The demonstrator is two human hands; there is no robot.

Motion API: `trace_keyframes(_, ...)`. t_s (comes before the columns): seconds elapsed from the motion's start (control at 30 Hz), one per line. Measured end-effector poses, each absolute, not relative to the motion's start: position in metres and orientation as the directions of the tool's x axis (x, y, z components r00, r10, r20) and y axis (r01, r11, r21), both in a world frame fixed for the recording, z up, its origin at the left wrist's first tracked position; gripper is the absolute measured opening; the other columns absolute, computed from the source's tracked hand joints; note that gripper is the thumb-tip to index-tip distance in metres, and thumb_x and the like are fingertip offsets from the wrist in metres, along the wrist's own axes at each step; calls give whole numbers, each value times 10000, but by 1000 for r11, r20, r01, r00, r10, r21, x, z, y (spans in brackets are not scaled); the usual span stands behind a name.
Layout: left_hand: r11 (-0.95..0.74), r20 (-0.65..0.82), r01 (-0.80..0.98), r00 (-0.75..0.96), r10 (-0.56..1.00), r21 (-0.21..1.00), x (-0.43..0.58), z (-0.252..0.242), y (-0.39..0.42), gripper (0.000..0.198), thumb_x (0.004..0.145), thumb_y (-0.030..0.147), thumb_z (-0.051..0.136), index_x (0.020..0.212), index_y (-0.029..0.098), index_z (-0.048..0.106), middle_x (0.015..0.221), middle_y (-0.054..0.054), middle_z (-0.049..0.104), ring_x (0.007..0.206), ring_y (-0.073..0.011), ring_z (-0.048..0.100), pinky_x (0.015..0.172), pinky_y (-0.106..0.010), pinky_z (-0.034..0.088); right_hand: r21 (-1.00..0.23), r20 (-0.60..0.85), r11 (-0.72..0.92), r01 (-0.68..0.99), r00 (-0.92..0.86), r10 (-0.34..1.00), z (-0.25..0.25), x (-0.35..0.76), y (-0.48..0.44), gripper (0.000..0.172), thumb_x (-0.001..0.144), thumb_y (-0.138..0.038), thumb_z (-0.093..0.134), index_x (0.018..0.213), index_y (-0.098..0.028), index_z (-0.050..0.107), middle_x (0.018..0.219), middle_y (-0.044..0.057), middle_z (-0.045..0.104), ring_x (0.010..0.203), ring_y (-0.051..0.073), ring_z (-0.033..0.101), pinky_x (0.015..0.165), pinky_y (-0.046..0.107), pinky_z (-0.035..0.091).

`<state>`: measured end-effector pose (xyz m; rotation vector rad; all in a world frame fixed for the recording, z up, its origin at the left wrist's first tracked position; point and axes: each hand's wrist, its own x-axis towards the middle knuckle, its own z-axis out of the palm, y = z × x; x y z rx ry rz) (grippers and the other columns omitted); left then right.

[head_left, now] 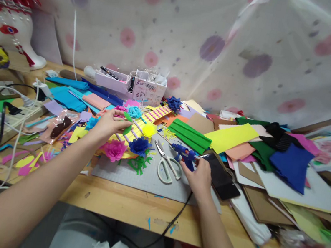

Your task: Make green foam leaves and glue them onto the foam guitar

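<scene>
My left hand is closed with a small green paper leaf between its fingertips, over a yellow craft piece with striped strips. Paper flowers are fixed along that piece: a pink one, a dark blue one, a yellow one and others. On the right, my right hand is wrapped round a blue glue gun, whose black cord hangs off the table edge. White-handled scissors lie open on the grey cutting mat, just left of that hand.
Crepe paper in green, yellow and blue covers the right side. A black phone-like slab lies beside my right hand. At the left stand a power strip with cables and paper scraps; a white box sits behind.
</scene>
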<state>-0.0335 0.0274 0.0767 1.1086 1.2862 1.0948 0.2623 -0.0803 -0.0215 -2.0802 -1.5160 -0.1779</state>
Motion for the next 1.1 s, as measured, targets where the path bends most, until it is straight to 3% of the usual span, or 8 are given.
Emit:
trace_keyframes(0.1,136,-136,31,2,991,990,-32,70,28,501,438,216,766,838,162,468,650,9,606,555,-127,588,505,-236,459,-384,361,-191,903,337,870,-31,261,-68,430,706,-533,525,835,-126,584,821,116,560,820,239,514,754,364,419)
trace_keyframes(0.23,104,-103,63,-9,995,993,-32,61,31,525,441,206,760,859,168,444,701,-3,614,599,-141,605,513,-238,466,-543,320,-146,827,365,875,-37,259,-61,403,713,-471,530,875,-115,628,853,126,606,844,244,551,768,370,432)
trace_keyframes(0.43,117,-115,114,-19,993,987,-25,60,29,509,485,191,733,897,175,435,732,-2,609,568,-123,590,497,-231,455,-823,251,-102,559,518,818,-18,261,-63,433,634,-495,624,844,-117,654,741,87,661,674,203,579,631,333,460)
trace_keyframes(0.57,97,-91,140,-46,995,985,-16,61,25,493,481,183,730,865,177,420,687,18,588,552,-120,573,486,-228,442,-923,260,70,378,481,838,16,250,-64,377,597,-457,678,774,-126,647,667,54,645,568,155,556,540,290,452)
trace_keyframes(0.77,42,-31,148,-72,997,988,-8,59,23,488,484,200,719,859,180,406,686,22,565,548,-121,561,464,-221,414,-895,291,206,395,166,942,47,215,-54,286,633,-417,661,719,-145,641,569,4,575,478,100,472,475,239,410)
trace_keyframes(1.1,76,-66,103,-97,993,992,-6,66,20,471,484,164,695,847,176,395,647,38,544,540,-109,547,476,-216,396,-799,340,221,560,118,933,35,198,-37,338,707,-446,598,858,-150,659,735,35,645,663,153,555,631,268,440)
